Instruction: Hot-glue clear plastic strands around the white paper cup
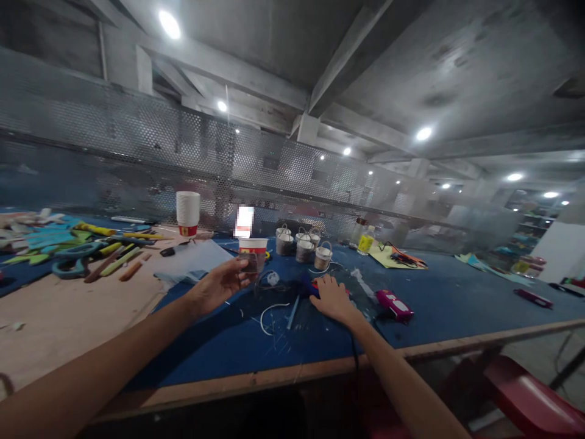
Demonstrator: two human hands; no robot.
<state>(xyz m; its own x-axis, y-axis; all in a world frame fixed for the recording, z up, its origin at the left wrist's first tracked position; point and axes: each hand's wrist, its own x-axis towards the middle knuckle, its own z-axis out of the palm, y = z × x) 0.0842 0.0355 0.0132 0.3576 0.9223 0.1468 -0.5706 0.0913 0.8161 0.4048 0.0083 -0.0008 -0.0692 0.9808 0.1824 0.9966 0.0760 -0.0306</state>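
Much of the dark blue and red object (307, 288) beneath my right hand (333, 296) is hidden by my palm and fingers, so what it is I can't make out. A blocky white blur (244, 221) covers something just behind the white paper cup with a red band (256, 244) in my left hand (223, 285), and a red plastic seat (532, 390) is cut off at the lower right. My left fingers are curled in narrowly, holding that cup by its near side above the blue surface (219, 360); a dull grey-brown patch shows on its wall, too indistinct to name. My right hand lies palm down, fingers slightly spread over the dark blue and red object, and I can't tell whether they close on it. Beyond it stand several small grey-brown cups with white rims and arched handles (304, 250), some partly covering others. On the left, a tall stack of white paper cups (187, 210) shows a red band with a yellowish emblem at the bottom; the white marking on the magenta box (393, 306) to my right is too small to read.
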